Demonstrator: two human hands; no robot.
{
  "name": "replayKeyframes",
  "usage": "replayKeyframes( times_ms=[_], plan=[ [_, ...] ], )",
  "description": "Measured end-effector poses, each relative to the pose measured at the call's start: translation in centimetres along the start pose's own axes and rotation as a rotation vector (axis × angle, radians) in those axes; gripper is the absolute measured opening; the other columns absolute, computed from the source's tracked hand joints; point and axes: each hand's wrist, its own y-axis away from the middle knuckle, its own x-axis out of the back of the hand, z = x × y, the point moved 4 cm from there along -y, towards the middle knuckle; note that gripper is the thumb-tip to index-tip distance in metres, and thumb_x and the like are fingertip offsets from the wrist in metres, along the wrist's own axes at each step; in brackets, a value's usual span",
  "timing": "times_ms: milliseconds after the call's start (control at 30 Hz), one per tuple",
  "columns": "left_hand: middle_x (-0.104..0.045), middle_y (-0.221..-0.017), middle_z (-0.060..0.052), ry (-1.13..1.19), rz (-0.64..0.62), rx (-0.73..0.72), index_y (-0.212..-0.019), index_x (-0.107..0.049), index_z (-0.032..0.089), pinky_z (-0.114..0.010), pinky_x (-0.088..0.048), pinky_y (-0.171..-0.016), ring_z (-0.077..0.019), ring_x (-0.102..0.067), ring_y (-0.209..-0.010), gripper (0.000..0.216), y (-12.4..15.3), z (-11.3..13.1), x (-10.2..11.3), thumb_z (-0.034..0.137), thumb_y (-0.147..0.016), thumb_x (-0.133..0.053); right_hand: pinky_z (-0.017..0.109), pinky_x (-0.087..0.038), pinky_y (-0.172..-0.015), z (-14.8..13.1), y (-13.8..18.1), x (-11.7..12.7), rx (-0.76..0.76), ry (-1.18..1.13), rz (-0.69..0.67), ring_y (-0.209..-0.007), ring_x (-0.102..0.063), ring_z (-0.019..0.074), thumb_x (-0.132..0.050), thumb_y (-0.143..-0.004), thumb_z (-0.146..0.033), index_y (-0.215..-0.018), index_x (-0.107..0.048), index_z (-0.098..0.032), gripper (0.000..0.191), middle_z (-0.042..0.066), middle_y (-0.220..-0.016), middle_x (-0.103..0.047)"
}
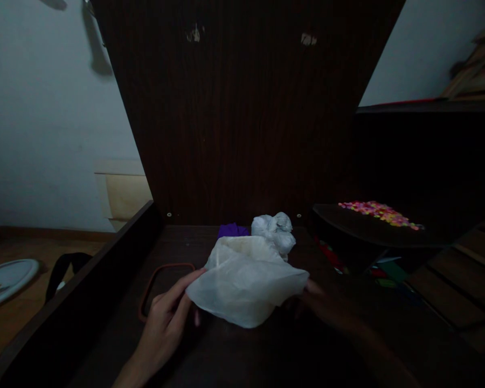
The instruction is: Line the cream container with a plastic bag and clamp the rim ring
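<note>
A thin, whitish plastic bag [242, 285] is spread over the dark wooden surface, its mouth edge stretched between my two hands. My left hand [172, 310] pinches the bag's left corner between thumb and fingers. At the opposite corner my right hand [315, 296] grips the bag, dim and blurred, with its fingertips partly behind the plastic. Just behind the bag sit a crumpled, knotted white plastic bag [274, 231] and a purple bundle [232, 230] that looks like cloth or plastic. What the spread bag contains, if anything, cannot be made out.
A brown rounded frame or loop [145, 296] lies left of my left hand. The dark wooden panel [242, 118] rises at the back, and a low side board [105, 280] runs along the left. Small colourful pieces [382, 213] cover part of a dark shelf at right.
</note>
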Motion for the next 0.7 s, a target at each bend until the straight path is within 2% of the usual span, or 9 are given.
replayKeyframes(
  times_ms=[100, 200, 300, 400, 567, 700],
  plan=[
    [-0.081, -0.105, -0.005, -0.082, 0.103, -0.087, -0.117, -0.074, 0.022, -0.026, -0.063, -0.082, -0.0214, -0.078, -0.093, 0.029, 0.0, 0.4, 0.7, 0.033, -0.099, -0.055, 0.04, -0.06, -0.067, 1.4, -0.4, -1.8, 0.02, -0.206, 0.084, -0.092, -0.071, 0.0279, -0.075, -0.073, -0.062, -0.14, -0.056, -0.028, 0.077, 0.013, -0.127, -0.069],
    [-0.078, -0.114, -0.005, -0.141, 0.132, -0.17, -0.114, -0.075, 0.024, -0.029, -0.062, -0.09, -0.0225, -0.077, -0.1, 0.025, 0.1, 0.4, 1.1, 0.033, -0.097, -0.059, 0.047, -0.059, -0.083, 1.7, -1.1, -2.9, 0.097, -0.463, 0.179, -0.115, -0.066, 0.0344, -0.076, -0.072, -0.062, -0.138, -0.059, -0.029, 0.076, 0.013, -0.14, -0.062],
    [-0.076, -0.119, -0.007, -0.219, 0.16, -0.243, -0.12, -0.071, 0.024, -0.033, -0.061, -0.094, -0.0246, -0.075, -0.106, 0.03, 0.4, 0.2, 1.5, 0.037, -0.093, -0.066, 0.05, -0.055, -0.094, 1.2, -1.1, -3.3, 0.139, -0.587, 0.202, -0.122, -0.063, 0.0358, -0.074, -0.076, -0.055, -0.13, -0.066, -0.026, 0.061, 0.014, -0.139, -0.064],
    [-0.072, -0.128, -0.01, -0.291, 0.178, -0.237, -0.13, -0.065, 0.024, -0.038, -0.059, -0.099, -0.0276, -0.071, -0.115, 0.041, 0.6, -0.2, 1.8, 0.042, -0.092, -0.067, 0.051, -0.055, -0.093, 0.6, -0.3, -2.6, 0.198, -0.619, 0.257, -0.121, -0.065, 0.035, -0.074, -0.077, -0.043, -0.125, -0.068, -0.027, 0.051, 0.013, -0.142, -0.061],
    [-0.063, -0.139, -0.015, -0.302, 0.215, -0.228, -0.14, -0.054, 0.022, -0.044, -0.053, -0.106, -0.031, -0.062, -0.127, 0.055, -0.4, 0.4, 2.0, 0.047, -0.092, -0.065, 0.048, -0.059, -0.087, -0.4, 1.4, -0.6, 0.359, -0.601, 0.43, -0.119, -0.066, 0.036, -0.084, -0.066, -0.026, -0.123, -0.067, -0.026, 0.059, 0.017, -0.139, -0.063],
    [-0.059, -0.141, -0.015, -0.322, 0.228, -0.294, -0.142, -0.052, 0.022, -0.044, -0.051, -0.108, -0.0302, -0.058, -0.131, 0.053, -2.3, 1.9, 2.3, 0.048, -0.096, -0.058, 0.05, -0.06, -0.088, -2.2, 2.8, 0.5, 0.513, -0.458, 0.617, -0.116, -0.067, 0.0377, -0.087, -0.065, -0.026, -0.118, -0.069, -0.02, 0.057, 0.02, -0.128, -0.069]
  ],
)
